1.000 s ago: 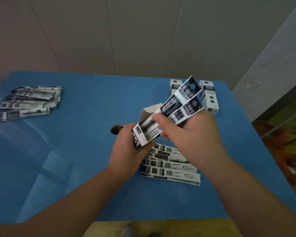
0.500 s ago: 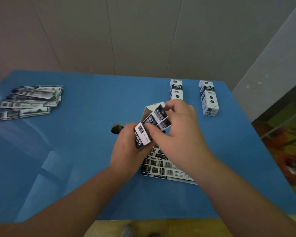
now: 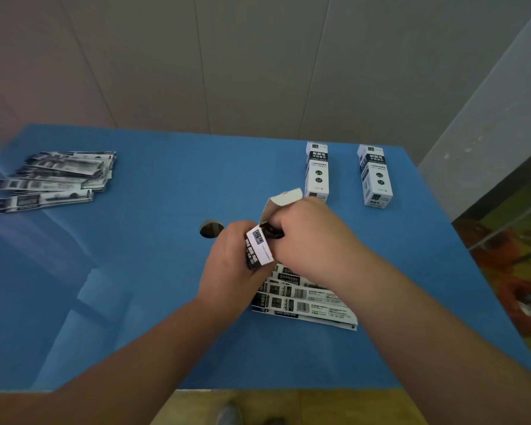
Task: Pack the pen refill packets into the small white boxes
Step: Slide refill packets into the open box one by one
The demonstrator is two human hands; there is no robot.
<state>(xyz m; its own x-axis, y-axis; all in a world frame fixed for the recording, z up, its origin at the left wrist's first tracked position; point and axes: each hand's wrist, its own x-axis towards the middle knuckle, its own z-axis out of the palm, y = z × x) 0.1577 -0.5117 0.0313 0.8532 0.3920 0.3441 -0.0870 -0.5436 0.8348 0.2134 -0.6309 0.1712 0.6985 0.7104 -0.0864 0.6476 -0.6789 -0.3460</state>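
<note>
Pale panelled walls rose behind a blue counter (image 3: 154, 271) with a small round hole (image 3: 211, 230) near its middle. Above the counter, the left hand (image 3: 227, 271) gripped a small white cardboard box with black print (image 3: 259, 250), its fingers wrapped round the body so that the mouth pointed up and away, with the tuck flap (image 3: 284, 197) standing free. That hold seemed meant to steady the box and leave the opening clear. The right hand (image 3: 307, 240) sat at the mouth, fingers curled over the dark ends of the refill packets (image 3: 272, 231), which showed only just above the rim; it appeared to be pressing them home, though whether it pinched them or only pushed I could not tell.

Directly under the hands a fan of loose black-and-white refill packets (image 3: 304, 299) lay flat, probably kept there as the next batch within easy reach. A larger heap of the same packets (image 3: 56, 179) lay well apart at the far left, likely reserve stock. Two closed white boxes (image 3: 317, 170) (image 3: 375, 176) stood upright near the far right edge, apart from each other and out of the working area, presumably finished.
</note>
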